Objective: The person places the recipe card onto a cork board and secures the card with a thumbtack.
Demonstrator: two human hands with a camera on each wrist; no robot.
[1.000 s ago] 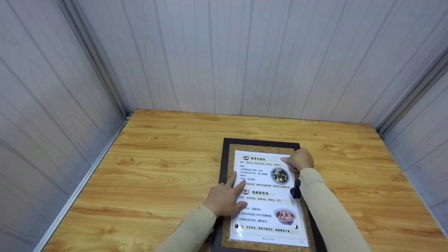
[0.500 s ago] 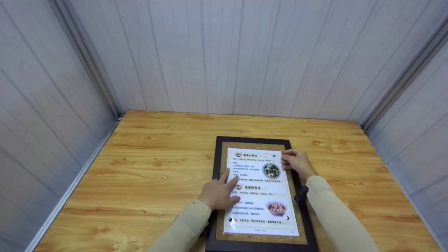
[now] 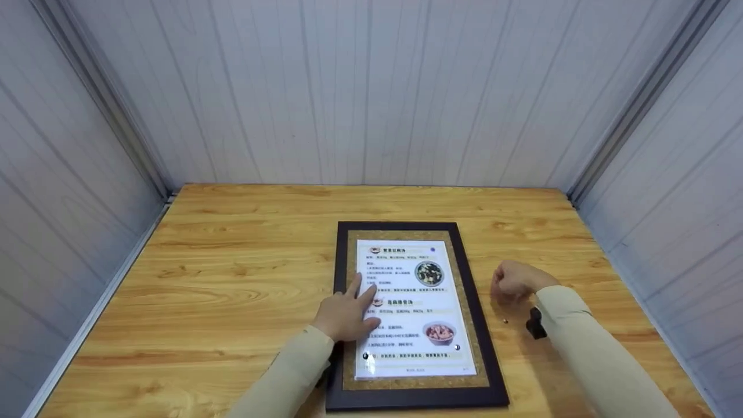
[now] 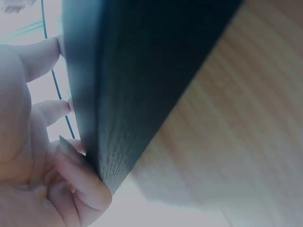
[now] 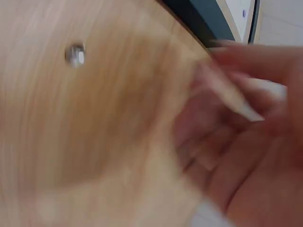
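Observation:
My left hand (image 3: 347,316) rests with spread fingers on the left edge of a laminated recipe sheet (image 3: 406,325). The sheet lies on a dark-framed cork board (image 3: 429,382). In the left wrist view the left hand (image 4: 38,127) lies along the black frame (image 4: 128,80), some fingers bent. A purple pushpin (image 3: 432,249) marks the sheet's top right, and two dark pushpins sit near its bottom corners. Right of the board, my right hand (image 3: 516,280) hovers low over the table, fingers loosely curled; nothing shows in it, though the right wrist view is blurred. A small shiny pin (image 5: 75,55) lies nearby.
The wooden table (image 3: 244,261) extends around the board. Pale panel walls (image 3: 371,93) enclose it at the back and both sides.
My right hand has left the sheet's top right corner, where a purple pin now shows, and moved right over the table. The left hand stays on the sheet; the head view has shifted.

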